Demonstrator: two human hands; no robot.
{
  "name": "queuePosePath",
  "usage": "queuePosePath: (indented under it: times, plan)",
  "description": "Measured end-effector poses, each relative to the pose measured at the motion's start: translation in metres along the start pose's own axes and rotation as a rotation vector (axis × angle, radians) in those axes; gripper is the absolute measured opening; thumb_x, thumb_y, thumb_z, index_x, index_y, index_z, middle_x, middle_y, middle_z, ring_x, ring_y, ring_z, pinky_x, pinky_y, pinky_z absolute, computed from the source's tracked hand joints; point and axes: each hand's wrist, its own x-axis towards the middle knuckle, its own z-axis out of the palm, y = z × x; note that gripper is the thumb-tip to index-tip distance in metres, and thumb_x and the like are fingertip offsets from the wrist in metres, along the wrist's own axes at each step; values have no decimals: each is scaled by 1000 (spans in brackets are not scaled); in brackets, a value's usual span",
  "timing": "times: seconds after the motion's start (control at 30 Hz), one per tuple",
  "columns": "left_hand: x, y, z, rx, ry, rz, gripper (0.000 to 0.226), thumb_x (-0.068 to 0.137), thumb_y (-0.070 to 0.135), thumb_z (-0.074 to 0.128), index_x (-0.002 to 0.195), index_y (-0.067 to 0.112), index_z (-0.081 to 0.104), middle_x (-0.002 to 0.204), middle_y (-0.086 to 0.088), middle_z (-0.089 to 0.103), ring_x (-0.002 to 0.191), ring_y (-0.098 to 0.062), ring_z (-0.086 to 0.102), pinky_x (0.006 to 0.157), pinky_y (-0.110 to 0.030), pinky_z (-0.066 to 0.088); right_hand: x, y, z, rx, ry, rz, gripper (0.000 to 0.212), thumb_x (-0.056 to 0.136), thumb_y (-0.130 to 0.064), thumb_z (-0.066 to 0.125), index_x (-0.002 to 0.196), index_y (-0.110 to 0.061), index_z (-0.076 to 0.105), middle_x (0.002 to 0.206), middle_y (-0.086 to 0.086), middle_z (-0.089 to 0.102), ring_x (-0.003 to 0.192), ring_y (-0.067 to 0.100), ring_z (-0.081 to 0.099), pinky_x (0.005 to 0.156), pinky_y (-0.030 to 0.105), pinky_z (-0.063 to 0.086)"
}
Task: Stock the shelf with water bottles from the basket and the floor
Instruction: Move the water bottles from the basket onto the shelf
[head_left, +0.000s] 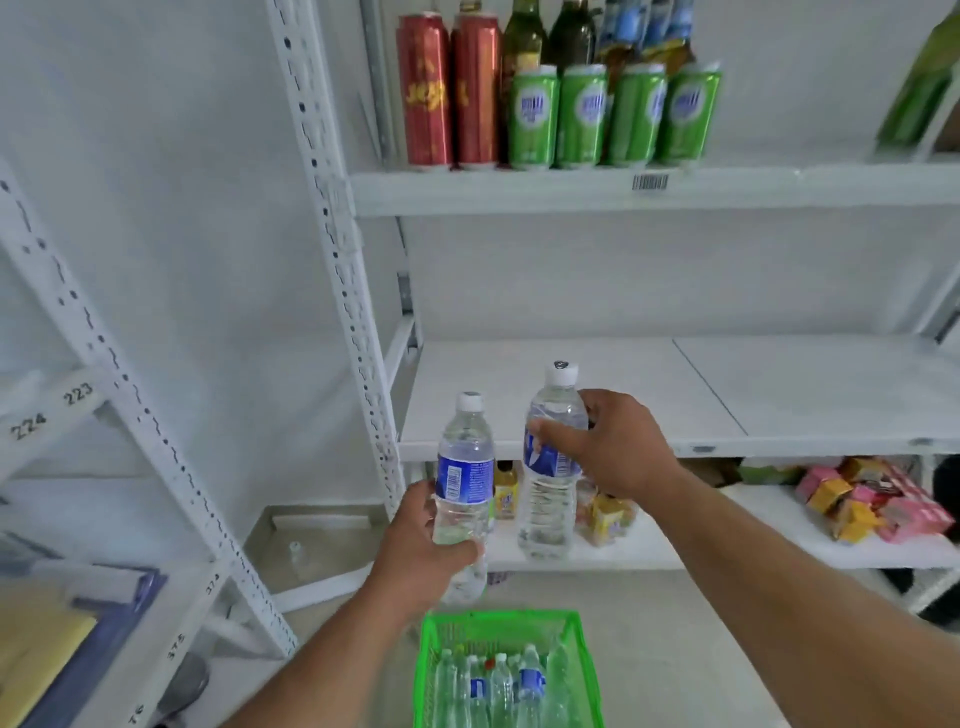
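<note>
The left hand (423, 540) grips one water bottle (464, 488) low on its body and the right hand (618, 447) grips another bottle (551, 462) near its shoulder, both upright, apparently ready to stand on the bare middle shelf (571, 395) ahead. More bottles lie in the green basket (506, 670) below; nothing blocks the shelf, and the cans (582, 114) sit well above.

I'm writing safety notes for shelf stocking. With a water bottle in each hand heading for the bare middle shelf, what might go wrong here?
1. The left hand grips the left bottle near its base, so its top could tip or strike the middle shelf edge.
2. The right hand holds the right bottle by its upper part; it may swing.
3. The green basket sits directly below, so a dropped bottle would probably land on the bottles in it.
</note>
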Motion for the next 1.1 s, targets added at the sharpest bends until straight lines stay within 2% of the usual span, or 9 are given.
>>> queuePosePath:
  times: [0.07,0.13,0.27,0.43,0.53,0.63,0.77,0.9,1.1]
  plan:
    - [-3,19,8,-9,22,29,77,52,26,88,115,46,50,111,8,71,97,-7,70,88,-39,56,-3,-7,-19,10,14,-16,30,71,-61,74,78,-32,69,69,-20,70,61,-2,65,54,22,45]
    - [-5,34,17,8,32,54,72,54,29,87,110,54,49,110,14,71,95,-2,69,84,-33,56,-3,-9,-33,15,23,-22,31,70,-61,75,79,-32,69,69,-19,70,61,-2,65,54,22,45]
    - [-6,54,34,14,61,61,70,63,19,85,112,54,49,109,18,70,91,2,69,77,-32,57,1,-5,-51,-7,13,-24,36,68,-64,73,84,-32,68,74,-14,71,67,3,67,61,29,54]
    - [1,61,50,24,74,59,61,70,10,82,111,46,53,103,27,69,91,7,67,68,-15,51,17,4,-60,5,-34,-26,47,60,-71,69,85,-31,69,77,-13,72,70,5,68,66,33,59]
    - [13,60,51,21,98,47,59,69,9,83,111,42,55,102,22,71,91,2,69,70,-19,53,34,7,-59,18,-40,-34,54,52,-76,63,80,-31,69,72,-14,71,65,3,68,62,30,57]
    - [29,58,45,27,100,37,64,66,12,84,113,44,54,104,17,71,92,-4,69,64,-20,56,56,7,-52,25,-46,-31,53,50,-78,62,78,-33,67,73,-17,70,66,4,67,62,30,58]
    - [67,52,33,28,114,13,71,64,19,86,118,48,50,114,15,67,100,-7,67,83,-33,58,98,6,-35,15,-53,-28,48,59,-71,67,84,-30,69,79,-11,73,72,9,69,70,39,61]
    - [121,42,15,18,123,-1,73,66,20,87,116,52,46,111,22,63,95,1,65,73,-20,51,148,5,-9,-19,-64,-20,37,72,-61,73,89,-29,68,85,-10,73,76,10,69,71,38,60]
    - [207,24,-11,62,111,10,70,69,24,86,121,46,45,109,25,58,87,13,58,66,-8,39,213,7,32,3,-27,6,36,76,-56,76,98,-29,69,88,-9,71,77,10,68,65,29,55]
